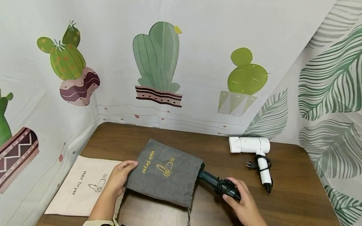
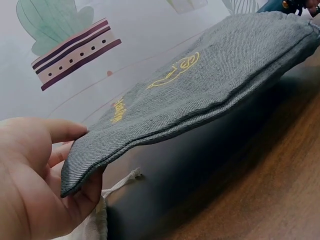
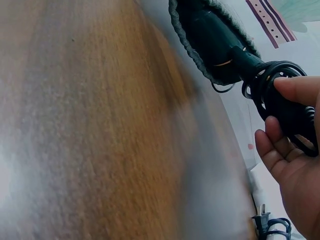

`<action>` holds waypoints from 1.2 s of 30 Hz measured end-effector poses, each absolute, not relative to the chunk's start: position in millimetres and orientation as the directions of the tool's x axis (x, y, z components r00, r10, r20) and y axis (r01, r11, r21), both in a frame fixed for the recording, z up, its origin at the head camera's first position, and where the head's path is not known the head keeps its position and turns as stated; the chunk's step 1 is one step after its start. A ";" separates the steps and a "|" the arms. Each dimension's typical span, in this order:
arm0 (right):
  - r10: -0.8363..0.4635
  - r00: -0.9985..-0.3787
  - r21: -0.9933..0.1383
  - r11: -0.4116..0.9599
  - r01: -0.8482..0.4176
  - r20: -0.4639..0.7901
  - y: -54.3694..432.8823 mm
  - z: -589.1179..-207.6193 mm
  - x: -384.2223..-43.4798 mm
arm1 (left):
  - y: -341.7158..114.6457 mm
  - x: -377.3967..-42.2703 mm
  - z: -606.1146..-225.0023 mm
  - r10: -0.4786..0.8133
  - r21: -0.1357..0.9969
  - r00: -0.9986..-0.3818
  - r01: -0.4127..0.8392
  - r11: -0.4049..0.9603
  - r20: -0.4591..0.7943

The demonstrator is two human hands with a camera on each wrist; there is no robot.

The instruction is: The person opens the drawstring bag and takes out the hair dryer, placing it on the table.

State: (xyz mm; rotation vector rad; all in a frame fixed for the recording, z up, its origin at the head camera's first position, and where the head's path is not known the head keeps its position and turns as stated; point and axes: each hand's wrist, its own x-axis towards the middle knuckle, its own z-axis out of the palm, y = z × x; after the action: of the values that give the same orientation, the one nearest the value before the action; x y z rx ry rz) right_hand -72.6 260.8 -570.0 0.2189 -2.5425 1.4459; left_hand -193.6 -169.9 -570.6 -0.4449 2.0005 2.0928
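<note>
A grey drawstring bag with yellow "Hair Dryer" lettering is held above the table. My left hand pinches its closed left end; in the left wrist view the thumb and fingers lie on opposite faces of the cloth. A dark green hair dryer has its head inside the bag's mouth, and its handle sticks out to the right. My right hand grips the handle end, where the black cord is wound. The right wrist view shows the dryer's barrel within the opening.
A white hair dryer with its cord wrapped lies at the table's back right. At the left a cream "Hair Dryer" bag lies flat, partly under my left forearm. The brown wooden table meets patterned cloth walls behind.
</note>
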 end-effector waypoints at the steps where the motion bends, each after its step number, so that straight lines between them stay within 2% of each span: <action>1: -0.030 -0.966 -0.831 0.505 -0.236 0.256 261.5 -569.4 -72.1 | -169.5 -193.5 -571.2 -0.048 0.935 -0.934 -0.353 -0.048 -0.355; 5: -0.050 -0.961 -0.830 0.494 -0.260 0.271 264.1 -567.7 -71.0 | -167.3 -194.1 -574.2 -0.019 0.931 -0.931 -0.363 -0.028 -0.364; 12: -0.083 -0.948 -0.827 0.471 -0.308 0.306 265.5 -565.9 -69.3 | -165.6 -194.4 -576.1 0.115 0.917 -0.910 -0.389 0.087 -0.398; 17: -0.122 -0.942 -0.820 0.464 -0.333 0.314 265.7 -564.0 -67.1 | -163.0 -195.2 -574.1 0.141 0.910 -0.902 -0.390 0.138 -0.408; 20: -0.145 -0.942 -0.817 0.468 -0.336 0.303 265.9 -563.2 -66.4 | -162.3 -194.3 -573.1 0.138 0.904 -0.899 -0.391 0.172 -0.415; 28: -0.175 -0.957 -0.844 0.453 -0.287 0.232 267.6 -562.5 -64.9 | -157.5 -193.6 -575.6 0.083 0.913 -0.916 -0.376 0.161 -0.392; 36: -0.175 -0.955 -0.841 0.455 -0.293 0.238 267.0 -565.8 -66.7 | -153.8 -192.4 -577.6 0.031 0.929 -0.941 -0.328 0.170 -0.337</action>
State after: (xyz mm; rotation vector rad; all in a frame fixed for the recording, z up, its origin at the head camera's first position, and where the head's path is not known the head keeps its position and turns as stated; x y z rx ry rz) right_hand -66.7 267.0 -565.8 0.4166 -2.5775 1.5263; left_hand -192.4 -153.8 -577.6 -0.2851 2.1710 1.8385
